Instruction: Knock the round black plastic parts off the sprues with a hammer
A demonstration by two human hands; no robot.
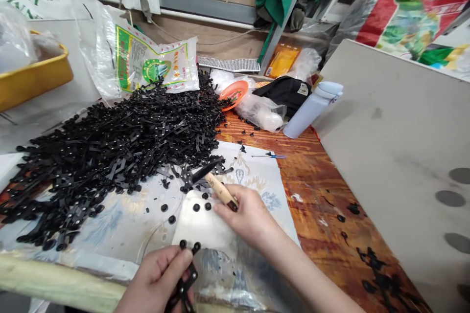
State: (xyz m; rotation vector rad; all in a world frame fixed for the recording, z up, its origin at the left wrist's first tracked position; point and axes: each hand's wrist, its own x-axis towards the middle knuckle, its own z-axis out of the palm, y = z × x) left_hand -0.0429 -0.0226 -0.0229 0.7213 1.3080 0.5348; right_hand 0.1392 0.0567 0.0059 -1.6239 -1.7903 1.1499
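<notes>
My right hand [246, 212] grips the wooden handle of a hammer [220, 190], its dark head pointing up and left. Below the hammer, a white plate-like board [205, 232] lies on the patterned sheet, with a few small round black caps [197, 208] near its upper edge. At the bottom, my left hand [157, 274] pinches a black jointed linkage part [189, 274] with round ends, held at the board's near edge. The lower portion of that part is partly hidden by my fingers.
A big heap of black linkage parts [139, 137] covers the table's left and middle. Right of it stand an orange dish [235, 93], a pale bottle [312, 110] and a grey panel [396, 142]. A blue thin tool [270, 156] lies on the sheet's edge.
</notes>
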